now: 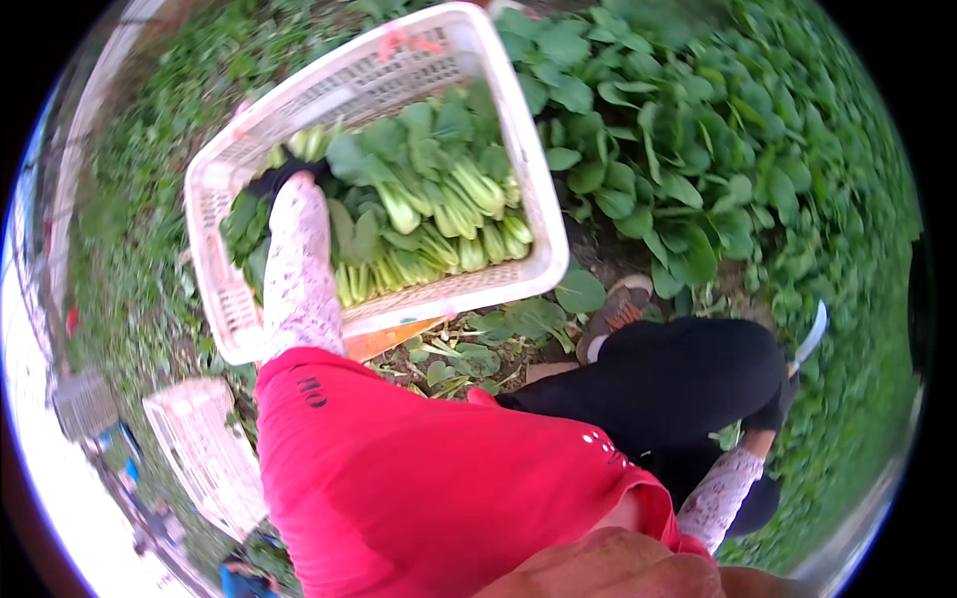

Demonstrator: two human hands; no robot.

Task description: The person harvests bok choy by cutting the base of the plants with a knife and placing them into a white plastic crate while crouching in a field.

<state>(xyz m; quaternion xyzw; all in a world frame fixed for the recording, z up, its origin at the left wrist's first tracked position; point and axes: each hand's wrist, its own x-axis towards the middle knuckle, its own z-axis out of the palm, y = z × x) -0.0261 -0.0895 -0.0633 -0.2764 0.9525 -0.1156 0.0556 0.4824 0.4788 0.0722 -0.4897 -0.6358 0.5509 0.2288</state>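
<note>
A white plastic crate (549, 217) stands before me, tilted in view, with rows of bok choy (419, 187) inside. Their pale stems mostly point towards the crate's near and right sides. My left hand (288, 176), in a black glove, reaches into the crate's left part among the leaves. Its fingers are partly covered, so its grip is unclear. Beyond my bent knee, my right hand (788, 396) in a dark glove is shut on a curved harvesting knife (812, 340). The blade points up and away, and the knee hides part of that hand.
Dense growing bok choy (673, 149) lies right of the crate. Loose leaves (478, 359) lie on the soil by my shoe (617, 310). An orange object (392, 338) shows under the crate's near edge. Another pale crate (205, 448) lies left, with a person (247, 579) at lower left.
</note>
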